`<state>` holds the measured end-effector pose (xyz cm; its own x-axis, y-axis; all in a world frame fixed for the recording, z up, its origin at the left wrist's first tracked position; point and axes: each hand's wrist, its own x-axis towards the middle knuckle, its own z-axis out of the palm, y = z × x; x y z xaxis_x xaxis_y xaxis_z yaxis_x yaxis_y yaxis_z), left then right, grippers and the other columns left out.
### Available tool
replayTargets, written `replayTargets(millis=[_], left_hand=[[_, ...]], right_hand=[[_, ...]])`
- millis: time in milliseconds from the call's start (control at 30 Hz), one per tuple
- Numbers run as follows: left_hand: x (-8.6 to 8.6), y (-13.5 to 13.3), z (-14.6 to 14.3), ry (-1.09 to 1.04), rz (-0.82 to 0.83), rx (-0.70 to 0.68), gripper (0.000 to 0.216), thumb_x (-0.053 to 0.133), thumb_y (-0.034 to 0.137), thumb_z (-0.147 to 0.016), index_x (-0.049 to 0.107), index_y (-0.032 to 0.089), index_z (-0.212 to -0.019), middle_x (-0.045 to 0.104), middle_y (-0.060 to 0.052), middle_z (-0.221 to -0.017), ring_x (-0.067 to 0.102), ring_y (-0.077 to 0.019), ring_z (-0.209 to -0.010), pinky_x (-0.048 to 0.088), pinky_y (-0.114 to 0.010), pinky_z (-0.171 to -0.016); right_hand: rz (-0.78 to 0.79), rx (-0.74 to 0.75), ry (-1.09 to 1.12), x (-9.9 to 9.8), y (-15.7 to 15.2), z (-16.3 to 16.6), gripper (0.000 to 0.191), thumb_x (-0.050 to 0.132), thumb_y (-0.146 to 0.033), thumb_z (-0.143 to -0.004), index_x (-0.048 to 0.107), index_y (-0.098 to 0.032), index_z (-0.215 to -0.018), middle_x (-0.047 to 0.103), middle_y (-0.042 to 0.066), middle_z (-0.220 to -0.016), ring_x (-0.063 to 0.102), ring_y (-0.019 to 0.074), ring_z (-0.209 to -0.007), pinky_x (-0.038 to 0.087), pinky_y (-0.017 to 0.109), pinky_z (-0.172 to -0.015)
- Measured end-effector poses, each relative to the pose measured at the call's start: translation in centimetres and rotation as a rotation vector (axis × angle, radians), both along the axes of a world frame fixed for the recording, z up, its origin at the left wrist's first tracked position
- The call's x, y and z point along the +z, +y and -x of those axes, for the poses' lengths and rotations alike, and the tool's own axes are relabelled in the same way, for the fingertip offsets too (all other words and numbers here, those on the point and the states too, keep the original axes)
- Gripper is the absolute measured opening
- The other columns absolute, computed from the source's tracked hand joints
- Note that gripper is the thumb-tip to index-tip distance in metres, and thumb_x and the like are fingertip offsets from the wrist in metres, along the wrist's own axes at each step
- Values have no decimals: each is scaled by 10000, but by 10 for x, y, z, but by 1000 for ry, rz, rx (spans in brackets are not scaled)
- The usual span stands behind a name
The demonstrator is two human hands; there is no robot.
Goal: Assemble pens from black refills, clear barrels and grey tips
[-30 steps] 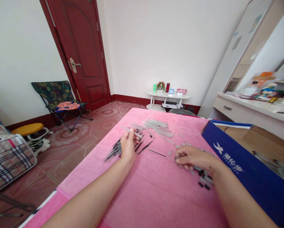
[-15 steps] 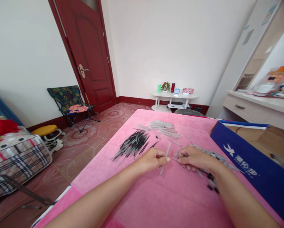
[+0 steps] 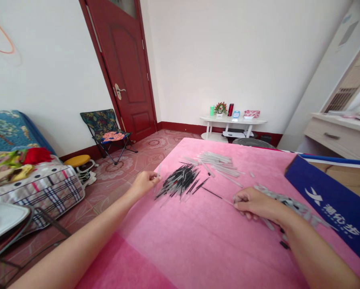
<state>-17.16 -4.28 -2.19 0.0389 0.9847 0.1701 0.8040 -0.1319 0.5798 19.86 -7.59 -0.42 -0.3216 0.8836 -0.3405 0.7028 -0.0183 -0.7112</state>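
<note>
My left hand (image 3: pixel 144 182) is out at the left edge of the pink table (image 3: pixel 198 245), pinching a clear plastic tube (image 3: pixel 158 173) that points up. Just right of it lies a pile of thin black refills (image 3: pixel 181 181). My right hand (image 3: pixel 253 204) rests on the cloth with its fingers curled, gripping a thin black refill (image 3: pixel 216 195) that lies flat and points toward the pile. Under and behind that hand sits a heap of small grey and black parts (image 3: pixel 288 204). Farther back is a row of clear tubes (image 3: pixel 217 163).
An open blue cardboard box (image 3: pixel 327 200) stands at the table's right edge. Left of the table are a folding chair (image 3: pixel 104 130), a yellow stool (image 3: pixel 77 161) and a plaid-covered bed (image 3: pixel 47 186). A red door (image 3: pixel 126 68), a white side table (image 3: pixel 232 122) and a dresser (image 3: pixel 338 132) stand behind.
My hands, together at the table's middle half a second ago, have parted. The left hand carried the clear tube out to the left edge. The view has turned left.
</note>
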Motion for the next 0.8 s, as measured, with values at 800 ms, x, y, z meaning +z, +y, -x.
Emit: replayTargets(millis=[800], left_hand=[[17, -16, -126, -867, 190, -348, 485, 571, 436, -692, 579, 152, -1086, 630, -81, -852, 537, -112, -578, 386, -203, -469]], right_hand=[[-50, -83, 254, 28, -4, -14, 261, 542, -410, -690, 520, -152, -655, 442, -42, -484, 411, 59, -398, 334, 178, -396]])
